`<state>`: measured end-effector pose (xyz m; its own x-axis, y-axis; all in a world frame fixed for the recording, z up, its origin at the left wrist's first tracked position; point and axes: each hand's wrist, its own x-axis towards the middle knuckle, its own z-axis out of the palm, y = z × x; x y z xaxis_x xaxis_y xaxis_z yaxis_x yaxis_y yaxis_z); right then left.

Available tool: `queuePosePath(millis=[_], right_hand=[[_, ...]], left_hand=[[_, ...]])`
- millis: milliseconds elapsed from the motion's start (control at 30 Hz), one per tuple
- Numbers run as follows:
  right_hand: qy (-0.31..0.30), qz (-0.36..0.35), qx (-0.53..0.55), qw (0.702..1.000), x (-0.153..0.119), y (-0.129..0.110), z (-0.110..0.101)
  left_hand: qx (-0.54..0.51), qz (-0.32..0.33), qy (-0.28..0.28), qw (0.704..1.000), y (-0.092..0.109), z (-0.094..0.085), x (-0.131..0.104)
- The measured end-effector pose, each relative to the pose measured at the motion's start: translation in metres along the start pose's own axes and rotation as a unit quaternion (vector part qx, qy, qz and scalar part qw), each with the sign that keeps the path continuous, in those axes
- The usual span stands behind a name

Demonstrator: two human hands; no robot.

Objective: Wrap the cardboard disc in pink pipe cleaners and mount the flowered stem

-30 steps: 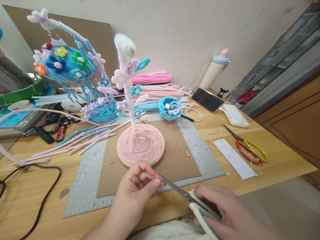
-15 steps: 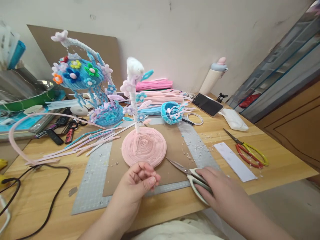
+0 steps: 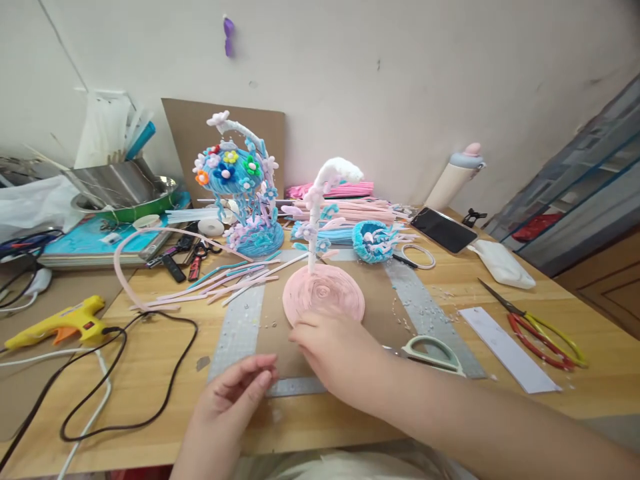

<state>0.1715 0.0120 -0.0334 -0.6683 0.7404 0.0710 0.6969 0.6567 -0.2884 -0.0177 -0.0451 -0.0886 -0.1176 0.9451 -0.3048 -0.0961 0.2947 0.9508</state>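
Note:
My right hand reaches across the front edge of the round pink base; its fingertips are blurred, so what they hold, if anything, is unclear. To the left of it, my left hand is closed with thumb and fingertips together over the mat's edge. From the base rises a white curved stem with small flowers and leaves. Under my right forearm lie the scissors with pale green handles, partly hidden.
A blue flowered lamp-like piece stands behind, left of a blue fuzzy cup. Red-and-yellow scissors and a white strip lie right. A yellow glue gun with cables lies left.
My right hand has let go of the green-handled scissors and moved left to the pink base. My left hand has moved away from the base, toward the left. The view has turned left.

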Motion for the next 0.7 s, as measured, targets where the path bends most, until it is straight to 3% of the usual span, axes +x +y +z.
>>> queuePosePath(millis=[133, 300, 367, 433, 533, 600, 700], right_hand=[[-0.009, -0.019, -0.069, 0.997, 0.051, -0.007, 0.021], [-0.024, -0.010, -0.071, 0.997, 0.067, -0.008, 0.031], [-0.030, -0.011, -0.052, 0.998, 0.063, -0.010, 0.025], [-0.037, -0.010, -0.028, 0.999, 0.054, -0.016, 0.015], [-0.024, 0.016, 0.072, 0.997, 0.031, -0.024, -0.003], [0.001, 0.063, 0.201, 0.977, 0.014, -0.028, -0.010], [0.043, 0.140, 0.371, 0.917, -0.009, -0.029, -0.012]], left_hand=[[0.017, 0.080, 0.096, 0.992, 0.002, -0.025, 0.008], [-0.032, 0.053, 0.105, 0.993, 0.013, -0.039, 0.021], [-0.017, 0.052, 0.103, 0.993, 0.019, -0.038, 0.024], [0.047, 0.103, 0.095, 0.989, 0.024, -0.033, 0.023], [0.127, 0.175, 0.032, 0.976, 0.032, -0.018, 0.017], [0.102, 0.156, -0.027, 0.982, 0.035, -0.005, 0.011], [0.018, 0.078, -0.075, 0.994, 0.037, 0.016, 0.002]])
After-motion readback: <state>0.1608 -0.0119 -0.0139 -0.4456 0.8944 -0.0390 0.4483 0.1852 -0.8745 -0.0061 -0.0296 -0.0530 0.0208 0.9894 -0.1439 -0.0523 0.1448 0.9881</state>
